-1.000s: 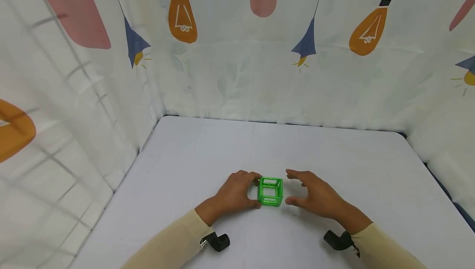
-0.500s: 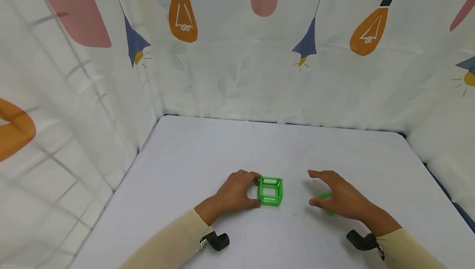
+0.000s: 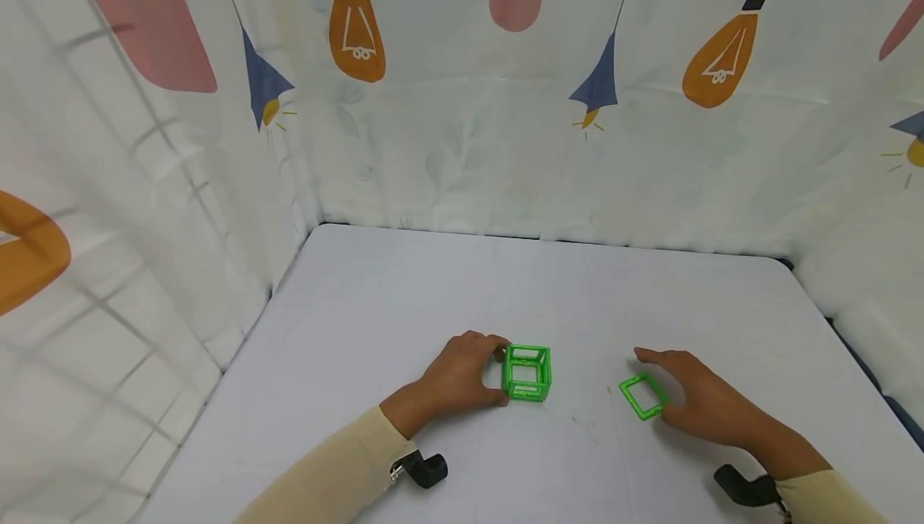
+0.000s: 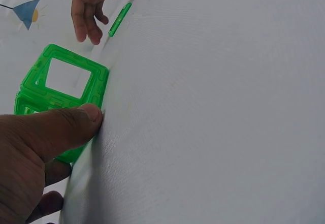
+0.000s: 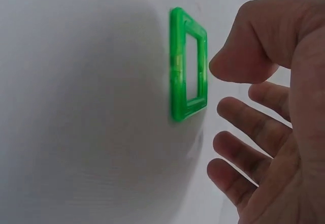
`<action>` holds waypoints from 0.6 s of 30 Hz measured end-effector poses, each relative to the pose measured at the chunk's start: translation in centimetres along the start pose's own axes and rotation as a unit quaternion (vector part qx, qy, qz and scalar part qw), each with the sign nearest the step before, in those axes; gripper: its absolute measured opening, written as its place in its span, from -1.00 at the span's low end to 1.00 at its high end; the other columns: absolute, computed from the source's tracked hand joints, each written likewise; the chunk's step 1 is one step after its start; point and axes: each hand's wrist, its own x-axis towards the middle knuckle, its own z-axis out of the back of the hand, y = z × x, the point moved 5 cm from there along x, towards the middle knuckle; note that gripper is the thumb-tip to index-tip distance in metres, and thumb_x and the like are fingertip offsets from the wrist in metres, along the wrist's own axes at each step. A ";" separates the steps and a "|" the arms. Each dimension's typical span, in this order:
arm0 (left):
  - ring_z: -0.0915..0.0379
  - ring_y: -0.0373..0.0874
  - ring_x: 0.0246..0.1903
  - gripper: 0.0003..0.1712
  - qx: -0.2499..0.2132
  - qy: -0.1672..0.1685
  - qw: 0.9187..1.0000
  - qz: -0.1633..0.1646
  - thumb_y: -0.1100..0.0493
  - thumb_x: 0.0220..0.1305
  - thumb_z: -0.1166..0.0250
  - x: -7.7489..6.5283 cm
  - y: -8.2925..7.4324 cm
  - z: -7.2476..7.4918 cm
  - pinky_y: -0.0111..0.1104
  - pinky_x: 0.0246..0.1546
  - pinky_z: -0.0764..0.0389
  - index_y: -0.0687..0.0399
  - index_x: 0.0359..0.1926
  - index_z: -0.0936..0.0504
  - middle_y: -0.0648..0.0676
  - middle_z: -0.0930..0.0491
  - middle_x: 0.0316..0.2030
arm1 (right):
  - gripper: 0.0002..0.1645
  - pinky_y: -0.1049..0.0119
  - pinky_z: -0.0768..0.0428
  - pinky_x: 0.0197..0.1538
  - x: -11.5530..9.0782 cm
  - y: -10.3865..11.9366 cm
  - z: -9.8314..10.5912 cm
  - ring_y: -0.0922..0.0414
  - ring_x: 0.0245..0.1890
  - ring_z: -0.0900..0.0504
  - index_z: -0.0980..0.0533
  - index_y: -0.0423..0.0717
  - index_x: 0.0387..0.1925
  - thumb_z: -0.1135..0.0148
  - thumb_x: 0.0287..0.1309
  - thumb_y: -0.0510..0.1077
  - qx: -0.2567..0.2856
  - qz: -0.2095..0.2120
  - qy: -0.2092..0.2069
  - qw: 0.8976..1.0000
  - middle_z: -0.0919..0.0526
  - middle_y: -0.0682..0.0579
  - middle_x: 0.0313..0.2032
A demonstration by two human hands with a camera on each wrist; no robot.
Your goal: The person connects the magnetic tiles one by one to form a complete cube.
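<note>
A small open cube of green see-through square frames point(image 3: 508, 377) stands on the white table. My left hand point(image 3: 456, 379) holds its left side between thumb and fingers; the left wrist view shows the thumb point(image 4: 76, 127) pressed against the cube's frame point(image 4: 76, 60). To the right, a single green square magnetic tile point(image 3: 631, 402) lies flat on the cloth, turned like a diamond. Beside it is my right hand point(image 3: 711, 404), thumb and fingers spread apart. In the right wrist view a narrow gap shows between the thumb point(image 5: 244, 56) and the tile point(image 5: 176, 66).
A white cloth covers the table point(image 3: 433, 283). Behind it and at the sides hangs a pale printed curtain point(image 3: 462, 147) with lamp and bulb pictures. A black wrist camera mount point(image 3: 426, 470) sits under the left wrist, with another point(image 3: 747, 488) under the right.
My right hand has moved right, away from the cube, over the loose tile and on to its right side, so the tile now shows. My left hand and the cube have stayed in place.
</note>
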 end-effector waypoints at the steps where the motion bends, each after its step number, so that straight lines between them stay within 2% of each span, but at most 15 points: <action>1: -0.42 -0.12 0.17 -0.14 0.000 0.000 1.000 0.000 -0.08 0.01 -0.64 0.0 0.0 0.0 -0.14 0.29 -0.38 0.01 0.32 -0.52 -0.19 -0.59 -0.04 | 0.01 -0.25 -0.39 0.25 -0.1 -0.2 -0.1 -0.19 0.39 -0.30 -0.32 -0.03 0.48 -0.40 -0.07 -0.37 -0.001 -0.002 0.003 1.000 -0.39 -0.12 0.38; 12: -0.43 -0.13 0.17 -0.13 -0.001 -0.001 1.000 0.001 -0.08 0.00 -0.64 0.0 0.0 0.1 -0.14 0.28 -0.39 0.02 0.32 -0.52 -0.20 -0.60 -0.04 | -0.04 -0.20 -0.45 0.22 -0.3 -1.0 -0.6 -0.14 0.34 -0.38 -0.37 -0.04 0.45 -0.44 -0.06 -0.35 -0.026 0.007 0.003 1.000 -0.47 -0.06 0.32; 18: -0.43 -0.12 0.17 -0.14 -0.002 -0.003 1.000 -0.001 -0.08 0.00 -0.64 0.0 0.0 0.2 -0.14 0.29 -0.39 0.02 0.31 -0.52 -0.19 -0.61 -0.03 | -0.01 -0.09 -0.51 0.18 -0.2 -0.8 -0.5 -0.05 0.26 -0.45 -0.35 -0.05 0.47 -0.57 -0.02 -0.18 -0.042 0.012 -0.005 0.999 -0.53 0.05 0.24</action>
